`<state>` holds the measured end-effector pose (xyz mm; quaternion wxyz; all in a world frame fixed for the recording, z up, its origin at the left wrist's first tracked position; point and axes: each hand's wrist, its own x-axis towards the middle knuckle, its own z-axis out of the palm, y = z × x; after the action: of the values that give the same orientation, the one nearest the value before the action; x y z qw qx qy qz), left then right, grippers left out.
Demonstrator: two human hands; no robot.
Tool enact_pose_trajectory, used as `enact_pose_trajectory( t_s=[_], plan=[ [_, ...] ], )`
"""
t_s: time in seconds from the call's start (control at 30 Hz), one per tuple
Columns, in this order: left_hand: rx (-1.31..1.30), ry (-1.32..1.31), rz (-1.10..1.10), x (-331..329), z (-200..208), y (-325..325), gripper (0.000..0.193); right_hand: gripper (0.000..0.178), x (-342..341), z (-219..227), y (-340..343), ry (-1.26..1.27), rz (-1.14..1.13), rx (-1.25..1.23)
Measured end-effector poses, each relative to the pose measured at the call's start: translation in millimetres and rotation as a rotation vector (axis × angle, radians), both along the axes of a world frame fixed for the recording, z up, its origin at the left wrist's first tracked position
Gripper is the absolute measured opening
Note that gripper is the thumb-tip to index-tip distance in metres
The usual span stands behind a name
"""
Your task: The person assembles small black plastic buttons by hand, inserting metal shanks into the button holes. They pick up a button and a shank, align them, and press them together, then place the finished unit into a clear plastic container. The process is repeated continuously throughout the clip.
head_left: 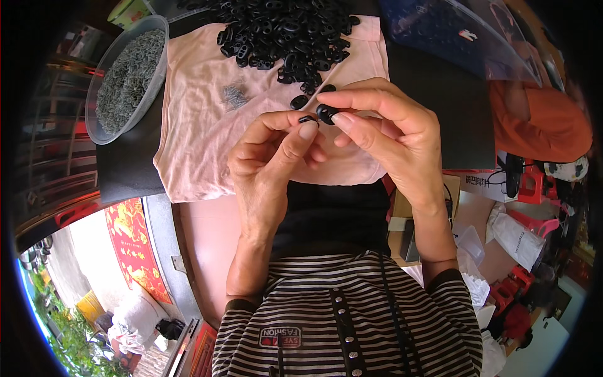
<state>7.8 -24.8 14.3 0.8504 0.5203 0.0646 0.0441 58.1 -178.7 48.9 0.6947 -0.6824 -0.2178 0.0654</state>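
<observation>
My left hand (267, 147) pinches a small black plastic piece (307, 119) between thumb and forefinger. Right beside it, my right hand (396, 129) grips a black two-hole cord lock (326, 113) with thumb and fingertips. The two pieces are held close together over a pink cloth (201, 144); whether they touch I cannot tell. Just beyond my fingers lie a few loose cord locks (299, 102). Farther back, a large heap of black cord locks (282, 31) covers the cloth. To the left of my hands sits a little cluster of thin, grey metal springs (235, 96).
A clear plastic bowl (164, 75) at the left holds many small grey pieces. At the far right stands a clear plastic bin (440, 38), with an orange-brown cloth-like thing (540, 119) near it. The dark tabletop (440, 94) shows around the cloth.
</observation>
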Motion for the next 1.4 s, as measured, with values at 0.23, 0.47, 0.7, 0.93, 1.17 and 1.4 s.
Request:
enact_pose_trajectory(
  t_s=[0.23, 0.47, 0.7, 0.93, 1.17, 1.4],
  plan=[
    [-0.073, 0.005, 0.019, 1.3, 0.8, -2.4, 0.014, 0.017, -5.4, 0.2, 3.9, -0.079, -0.091, -0.037],
    [0.029, -0.051, 0.057, -0.5, -1.9, -2.2, 0.012, 0.019, -4.7, 3.3, 7.3, -0.27, -0.145, -0.181],
    [-0.087, -0.054, 0.026, 1.1, -5.9, -0.4, 0.016, 0.02, -3.1, -0.7, 9.8, -0.258, -0.087, -0.118],
    [-0.173, -0.025, -0.006, 0.9, -4.5, -0.2, 0.017, 0.02, -4.5, -0.3, 7.7, -0.208, -0.07, -0.131],
    [-0.178, -0.044, -0.014, -1.6, -10.3, -3.5, 0.014, 0.022, -5.5, -3.2, 5.7, -0.159, -0.024, -0.105],
    [-0.154, -0.009, -0.019, -0.7, 2.5, -0.5, 0.014, 0.021, -4.6, 5.7, 5.7, -0.264, -0.05, -0.227]
  ],
)
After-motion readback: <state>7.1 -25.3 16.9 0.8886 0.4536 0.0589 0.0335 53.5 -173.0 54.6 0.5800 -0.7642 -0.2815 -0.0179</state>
